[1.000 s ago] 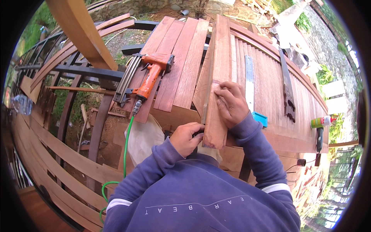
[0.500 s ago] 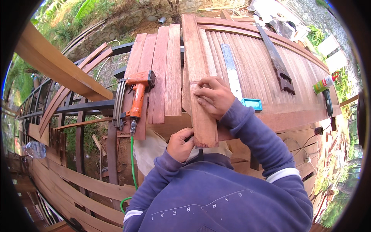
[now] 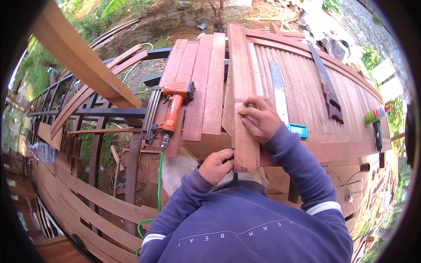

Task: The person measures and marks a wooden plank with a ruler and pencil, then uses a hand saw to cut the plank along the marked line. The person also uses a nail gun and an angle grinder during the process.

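Since hardly anything's been shifted bar the view, the board [image 3: 242, 83] is seemingly just being steadied: right hand [image 3: 261, 120] curled on top, left hand [image 3: 215, 167] by its near-left edge, actual grip can't be told. Orange nail gun [image 3: 175, 107] is parked beyond the left hand.

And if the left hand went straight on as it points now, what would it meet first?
Most likely the long wooden board, at its left edge; depth is unclear, so the left hand might instead pass underneath.
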Tool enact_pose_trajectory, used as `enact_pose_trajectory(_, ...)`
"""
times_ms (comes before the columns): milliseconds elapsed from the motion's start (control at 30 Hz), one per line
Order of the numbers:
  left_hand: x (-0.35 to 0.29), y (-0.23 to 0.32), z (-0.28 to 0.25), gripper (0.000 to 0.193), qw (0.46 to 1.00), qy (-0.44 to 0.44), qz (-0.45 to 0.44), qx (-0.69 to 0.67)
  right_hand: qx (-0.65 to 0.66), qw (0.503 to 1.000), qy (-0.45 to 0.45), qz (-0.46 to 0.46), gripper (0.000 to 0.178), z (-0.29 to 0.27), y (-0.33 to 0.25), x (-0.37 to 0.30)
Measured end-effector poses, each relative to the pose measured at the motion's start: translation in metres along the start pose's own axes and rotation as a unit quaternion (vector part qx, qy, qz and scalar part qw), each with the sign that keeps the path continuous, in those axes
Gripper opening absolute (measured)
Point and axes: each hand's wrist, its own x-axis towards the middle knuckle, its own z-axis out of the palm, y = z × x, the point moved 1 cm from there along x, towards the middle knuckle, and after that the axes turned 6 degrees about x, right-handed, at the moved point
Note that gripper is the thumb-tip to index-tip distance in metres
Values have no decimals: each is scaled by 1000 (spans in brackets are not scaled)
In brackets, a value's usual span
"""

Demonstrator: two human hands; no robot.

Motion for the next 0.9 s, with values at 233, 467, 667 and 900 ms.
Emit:
enact_pose_trajectory(233, -3, 16, 8, 28, 995, 73, -70, 20, 1, 1000, -8, 9, 22, 0, 0, -2)
enact_pose_trajectory(467, 0, -2, 9, 31, 996, 78, 2, 46, 5, 1000, -18, 12, 21, 5, -4, 2)
enact_pose_trajectory(667, -2, 2, 6, 31, 995, 76, 11, 67, -16, 1000, -20, 4, 21, 5, -5, 2)
enact_pose_trajectory(900, -7, -3, 1, 27, 992, 84, 47, 86, 11, 1000, -18, 10, 21, 5, -7, 1)
